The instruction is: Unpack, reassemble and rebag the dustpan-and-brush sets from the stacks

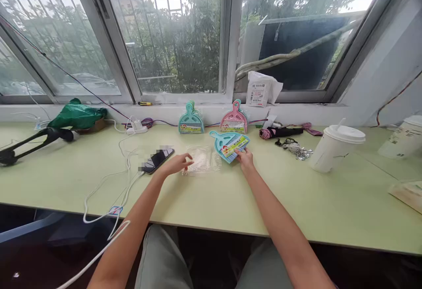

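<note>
My right hand (245,157) grips the lower right edge of a small teal dustpan with a brush (227,143). A colourful label strip lies across its front, and the set tilts with its handle to the upper left. My left hand (178,163) holds nothing; its fingers are apart at the left edge of a clear plastic bag (201,159) lying flat on the table. Whether the fingertips touch the bag I cannot tell. Behind it, a stack of teal dustpans (191,120) and a stack of pink dustpans (234,117) stand against the wall.
A phone (158,160) with a white cable (127,179) lies left of my left hand. On the right are a folded umbrella (281,132), keys (298,150) and a lidded white cup (336,148). A green bag (77,115) and power strip (136,127) sit at the back left.
</note>
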Demonstrator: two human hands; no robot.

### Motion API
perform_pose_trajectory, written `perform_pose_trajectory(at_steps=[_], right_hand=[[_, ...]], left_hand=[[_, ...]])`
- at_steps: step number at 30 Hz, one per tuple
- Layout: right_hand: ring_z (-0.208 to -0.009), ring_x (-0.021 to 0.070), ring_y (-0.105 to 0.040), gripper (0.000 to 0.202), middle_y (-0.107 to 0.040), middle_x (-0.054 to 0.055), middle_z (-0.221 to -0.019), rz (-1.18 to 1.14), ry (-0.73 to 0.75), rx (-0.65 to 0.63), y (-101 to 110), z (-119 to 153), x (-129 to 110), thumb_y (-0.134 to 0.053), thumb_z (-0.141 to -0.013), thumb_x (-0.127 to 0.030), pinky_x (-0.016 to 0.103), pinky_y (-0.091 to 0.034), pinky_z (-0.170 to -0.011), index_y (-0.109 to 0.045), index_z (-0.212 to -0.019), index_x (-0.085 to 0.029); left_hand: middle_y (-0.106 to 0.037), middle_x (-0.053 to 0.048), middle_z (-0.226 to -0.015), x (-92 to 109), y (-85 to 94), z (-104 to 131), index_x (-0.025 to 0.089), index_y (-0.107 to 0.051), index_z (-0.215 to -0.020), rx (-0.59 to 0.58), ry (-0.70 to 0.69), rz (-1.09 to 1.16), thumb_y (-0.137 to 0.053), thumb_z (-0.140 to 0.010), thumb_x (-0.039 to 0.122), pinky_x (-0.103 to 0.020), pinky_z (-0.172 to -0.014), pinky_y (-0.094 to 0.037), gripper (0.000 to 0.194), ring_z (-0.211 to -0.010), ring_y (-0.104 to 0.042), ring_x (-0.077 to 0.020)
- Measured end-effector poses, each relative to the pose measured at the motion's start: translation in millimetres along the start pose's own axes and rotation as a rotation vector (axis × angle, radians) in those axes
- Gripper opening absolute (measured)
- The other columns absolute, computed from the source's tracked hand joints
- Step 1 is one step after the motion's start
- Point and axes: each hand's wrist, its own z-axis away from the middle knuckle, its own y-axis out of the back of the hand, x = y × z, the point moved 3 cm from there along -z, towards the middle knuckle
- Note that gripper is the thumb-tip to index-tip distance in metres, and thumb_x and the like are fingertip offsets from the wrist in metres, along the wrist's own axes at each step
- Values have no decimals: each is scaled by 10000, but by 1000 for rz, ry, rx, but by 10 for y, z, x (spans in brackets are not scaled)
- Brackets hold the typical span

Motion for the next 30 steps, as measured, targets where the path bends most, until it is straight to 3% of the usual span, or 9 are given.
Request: perform_pose_trajectory(at_steps=[3,5,8,10,12,15,18,24,30], right_hand=[[-688,151,-681,389,-707,8,-791,-8,11,14,61,-5,-92,-718,-596,-59,262,-597,-642,-580,-940,-180],[-695,146,-681,373,-708,9,-806,-17,14,20,92,-5,-163,-709,-602,-51,251,-594,-640,-583,-930,-178],[-687,136,-681,354,-709,5,-797,-34,24,22,126,-16,-259,-689,-617,-33,234,-589,-631,-579,-923,-173],[-673,140,-683,358,-710,4,-772,-4,18,13,147,-28,-297,-685,-622,-30,243,-590,-633,-577,-934,-167],[-657,151,-686,379,-713,9,-756,71,3,-41,158,-30,-314,-694,-626,-39,263,-593,-632,-577,-964,-164],[-663,168,-695,402,-725,32,-791,181,-43,-197,144,4,-304,-715,-622,-50,286,-597,-631,-589,-988,-157],[-655,180,-697,394,-730,47,-800,245,-111,-308,104,69,-273,-740,-612,-52,296,-597,-626,-615,-974,-146],[-691,182,-702,359,-732,64,-814,253,-172,-485,-67,199,-249,-765,-622,-63,270,-599,-629,-651,-957,-118],[-667,167,-694,276,-731,48,-782,300,-103,-387,-124,249,-235,-730,-645,-56,258,-595,-606,-650,-902,-116]], left_hand=[[-604,-160,-1221,164,-180,-191,214,-451,-1347,203,157,-214,-255,-860,669,-537,-1016,-287,694,-1172,-522,-325],[-444,-194,-1400,276,-368,-414,233,-350,-1425,127,204,-286,-240,-842,700,-666,-1027,-131,755,-1301,-381,-384],[-243,-212,-1511,375,-518,-714,196,-296,-1457,113,223,-403,-349,-834,654,-696,-1028,-20,775,-1394,-174,-411],[-232,-215,-1513,378,-507,-826,147,-302,-1449,253,211,-475,-409,-870,480,-635,-1076,-58,677,-1402,-179,-374],[-339,-210,-1460,325,-472,-862,134,-334,-1422,374,194,-480,-390,-877,249,-522,-1085,-222,560,-1341,-339,-314],[-553,-180,-1244,167,-424,-848,162,-394,-1364,398,220,-425,-338,-832,73,-375,-893,-440,543,-1105,-567,-263],[-629,-178,-1060,14,-353,-822,140,-480,-1269,430,285,-388,-285,-862,86,-354,-783,-466,455,-973,-619,-278],[-653,-197,-971,-104,-278,-799,99,-516,-1222,515,336,-300,-239,-896,129,-375,-801,-445,429,-970,-618,-300],[-645,-182,-1019,-50,-265,-750,102,-553,-1177,598,314,-226,-266,-933,231,-392,-842,-461,399,-997,-609,-293]])
